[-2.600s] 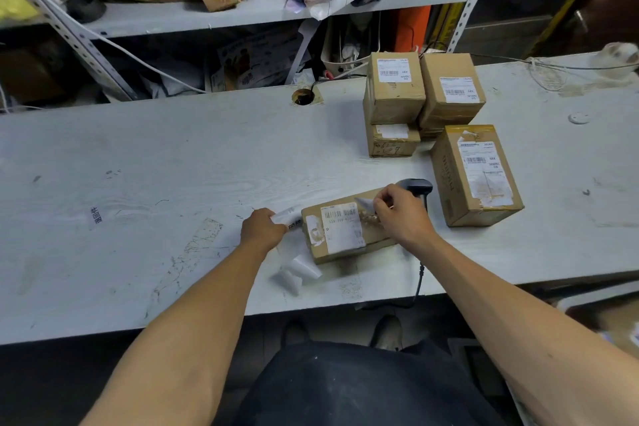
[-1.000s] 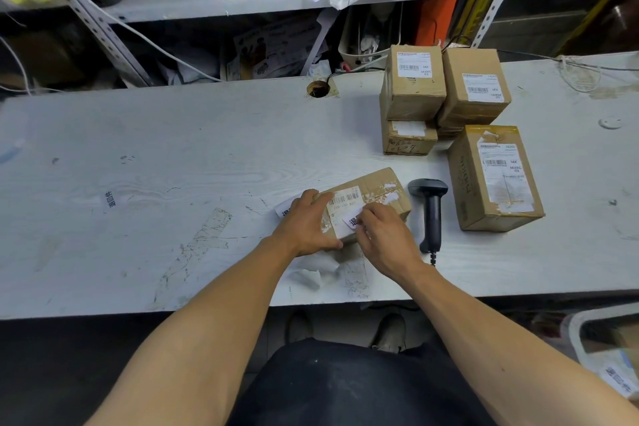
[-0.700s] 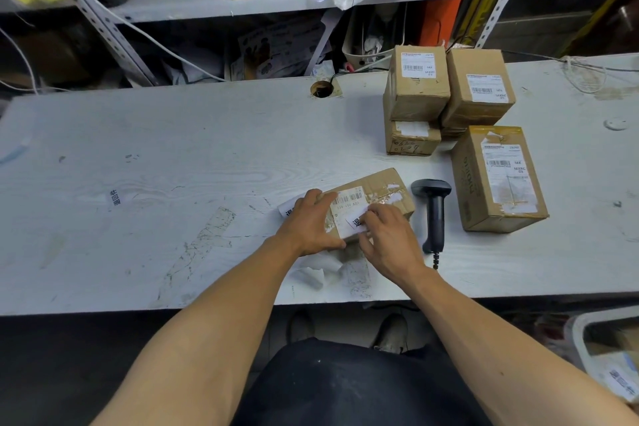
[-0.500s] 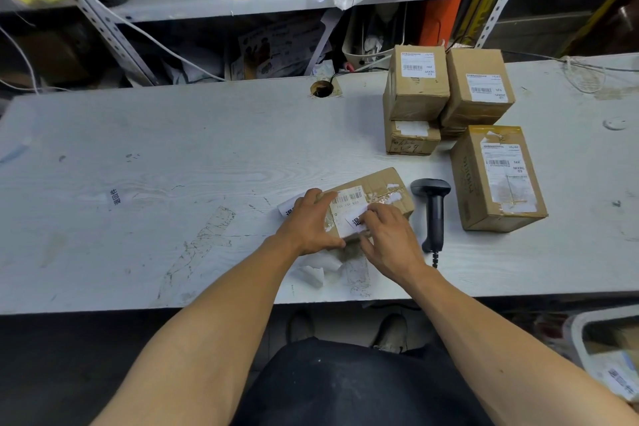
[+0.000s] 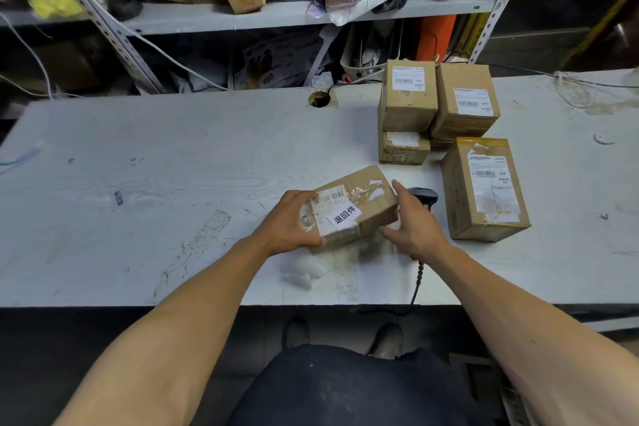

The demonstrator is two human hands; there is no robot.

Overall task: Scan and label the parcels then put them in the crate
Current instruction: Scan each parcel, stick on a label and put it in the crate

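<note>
A brown cardboard parcel (image 5: 366, 214) lies at the front middle of the white table (image 5: 173, 166). A barcode label and a white sticker with black characters (image 5: 344, 215) sit on its top. My left hand (image 5: 288, 221) grips the parcel's left end, fingers over the top and thumb on the near side. My right hand (image 5: 413, 225) is at the parcel's right end with straight fingers, the thumb under the near corner. A black handheld scanner (image 5: 423, 195) lies just behind my right hand. No crate is in view.
A tall labelled box (image 5: 484, 187) stands right of the scanner. Three more labelled boxes (image 5: 408, 93) are stacked behind it. Crumpled white sticker backings (image 5: 304, 270) lie near the table's front edge. A cluttered shelf (image 5: 276, 10) runs along the back.
My right hand has come off the sticker on top and moved to the parcel's right end. The sticker now lies flat on the parcel. My left hand still grips the left end.
</note>
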